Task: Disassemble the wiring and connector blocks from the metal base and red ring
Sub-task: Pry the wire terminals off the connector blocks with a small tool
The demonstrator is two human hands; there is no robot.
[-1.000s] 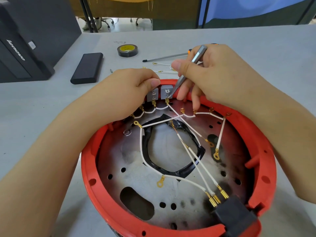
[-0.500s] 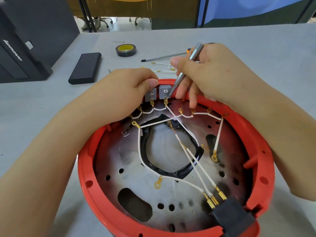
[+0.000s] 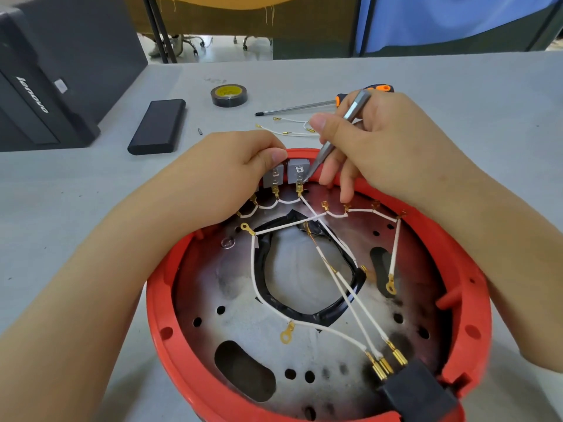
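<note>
A red ring [image 3: 475, 300] surrounds a scorched metal base [image 3: 249, 324] with holes. White wires [image 3: 262, 287] with gold terminals cross the base and run to a black connector block [image 3: 417, 391] at the near right. Two grey connector blocks [image 3: 297, 173] stand at the far rim. My left hand [image 3: 231, 175] pinches the left grey block. My right hand [image 3: 380, 147] grips a slim grey metal tool [image 3: 350, 117], its tip touching the right grey block.
On the grey table behind the ring lie loose white wires [image 3: 289, 129], an orange-handled screwdriver [image 3: 304, 108], a roll of black tape [image 3: 229, 95], a black rectangular case [image 3: 158, 126] and a small screw [image 3: 199, 131]. A black computer case [image 3: 45, 86] stands at far left.
The view has shifted slightly. Both hands stay at the grey blocks, with the tool tip still at the right block.
</note>
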